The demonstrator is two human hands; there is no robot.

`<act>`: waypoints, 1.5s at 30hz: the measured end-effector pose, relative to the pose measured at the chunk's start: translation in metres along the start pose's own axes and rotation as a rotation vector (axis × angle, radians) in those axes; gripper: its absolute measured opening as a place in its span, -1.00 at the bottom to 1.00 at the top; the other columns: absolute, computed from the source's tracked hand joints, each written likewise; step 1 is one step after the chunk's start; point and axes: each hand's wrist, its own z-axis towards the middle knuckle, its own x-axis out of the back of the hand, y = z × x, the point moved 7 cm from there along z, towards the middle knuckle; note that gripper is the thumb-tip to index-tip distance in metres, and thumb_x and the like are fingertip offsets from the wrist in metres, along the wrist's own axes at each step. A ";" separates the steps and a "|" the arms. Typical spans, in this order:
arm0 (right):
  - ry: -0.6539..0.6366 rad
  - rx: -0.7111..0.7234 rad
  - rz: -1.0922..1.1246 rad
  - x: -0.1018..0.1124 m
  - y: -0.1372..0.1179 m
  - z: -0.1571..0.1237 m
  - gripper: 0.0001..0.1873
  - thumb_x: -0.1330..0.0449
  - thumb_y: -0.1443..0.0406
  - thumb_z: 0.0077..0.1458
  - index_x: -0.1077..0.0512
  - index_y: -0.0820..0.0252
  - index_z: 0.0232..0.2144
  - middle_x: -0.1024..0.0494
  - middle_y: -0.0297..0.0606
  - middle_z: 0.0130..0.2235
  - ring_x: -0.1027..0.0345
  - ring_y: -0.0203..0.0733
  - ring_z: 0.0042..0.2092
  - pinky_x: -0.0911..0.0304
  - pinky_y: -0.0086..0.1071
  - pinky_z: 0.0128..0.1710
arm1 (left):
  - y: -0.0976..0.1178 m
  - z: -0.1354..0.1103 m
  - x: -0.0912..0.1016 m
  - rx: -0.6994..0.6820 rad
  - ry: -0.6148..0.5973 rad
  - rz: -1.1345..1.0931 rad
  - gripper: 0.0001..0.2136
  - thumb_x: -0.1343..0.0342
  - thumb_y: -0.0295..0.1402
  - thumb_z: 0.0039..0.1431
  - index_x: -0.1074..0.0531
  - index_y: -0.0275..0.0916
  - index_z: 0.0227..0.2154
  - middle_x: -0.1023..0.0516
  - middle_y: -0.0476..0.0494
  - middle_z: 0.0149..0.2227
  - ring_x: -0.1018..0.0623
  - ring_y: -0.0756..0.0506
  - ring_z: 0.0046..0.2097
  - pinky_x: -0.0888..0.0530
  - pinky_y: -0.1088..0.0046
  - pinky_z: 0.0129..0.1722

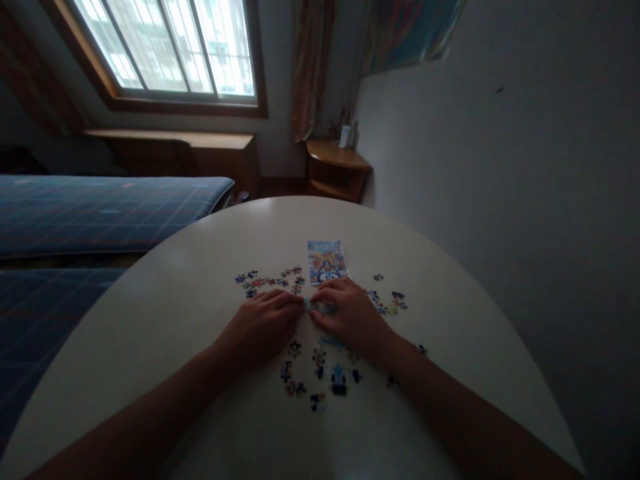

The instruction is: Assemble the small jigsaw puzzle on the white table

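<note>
My left hand (273,320) rests on the table with its fingers drawn together, the fingertips against a light-blue jigsaw puzzle piece (307,305). From the other side my right hand (350,313) curls its thumb and fingers round joined puzzle pieces, partly hidden beneath them. Just beyond the hands lies a small picture sheet (326,261) with a colourful cartoon print. Nearer to me, between the forearms, is a partly joined blue patch of puzzle (339,377) with loose pieces around it.
Loose puzzle pieces (270,281) lie beyond my left hand, and more pieces (395,303) lie beside my right. All sit on a round white table (200,267). A bed with a plaid cover (100,213) stands at left, a corner shelf (337,157) behind, a wall (475,167) at right.
</note>
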 end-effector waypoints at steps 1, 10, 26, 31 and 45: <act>-0.003 -0.003 -0.001 0.000 0.001 0.000 -0.81 -0.35 0.28 0.03 -0.58 0.13 -0.24 -0.57 -0.23 -0.13 -0.36 -0.09 -0.04 -0.21 -0.15 0.09 | 0.000 0.000 0.000 0.000 -0.004 0.004 -0.79 -0.01 -0.48 0.28 -0.49 -0.23 -0.11 -0.59 -0.15 -0.07 -0.55 -0.17 -0.06 -0.55 0.15 -0.05; -0.063 0.080 -0.027 0.000 -0.001 -0.002 -0.86 -0.30 0.22 0.15 -0.61 0.01 -0.22 -0.58 -0.27 -0.19 -0.35 -0.12 -0.12 -0.24 -0.19 -0.03 | 0.001 0.000 0.001 0.009 0.003 -0.002 -0.80 0.00 -0.44 0.31 -0.49 -0.23 -0.11 -0.59 -0.16 -0.07 -0.56 -0.17 -0.07 -0.55 0.14 -0.06; -0.234 0.304 -0.120 0.009 -0.013 -0.007 -0.75 -0.14 0.32 0.25 -0.53 0.01 -0.07 -0.57 -0.22 -0.06 -0.38 -0.09 0.01 -0.24 -0.12 0.07 | 0.004 -0.001 0.000 -0.026 -0.021 0.029 -0.75 -0.04 -0.49 0.24 -0.47 -0.16 -0.06 -0.55 -0.15 -0.05 -0.51 -0.19 -0.05 -0.54 0.14 -0.08; -0.172 0.147 0.028 0.022 0.005 -0.007 -0.77 -0.26 0.35 0.12 -0.47 0.15 -0.12 -0.57 -0.19 -0.07 -0.37 -0.10 0.03 -0.25 -0.16 0.10 | 0.003 0.001 -0.001 -0.007 -0.010 0.026 -0.80 -0.04 -0.46 0.27 -0.48 -0.15 -0.10 -0.55 -0.14 -0.08 -0.51 -0.18 -0.06 -0.52 0.15 -0.06; -0.179 0.035 -0.059 0.018 0.016 -0.005 -0.87 -0.29 0.29 0.09 -0.57 0.14 -0.25 -0.56 -0.15 -0.16 -0.39 -0.04 -0.07 -0.26 -0.13 0.02 | 0.006 0.004 -0.001 -0.039 0.052 -0.026 -0.81 0.01 -0.43 0.33 -0.48 -0.19 -0.11 -0.57 -0.16 -0.07 -0.56 -0.14 -0.07 -0.55 0.18 -0.06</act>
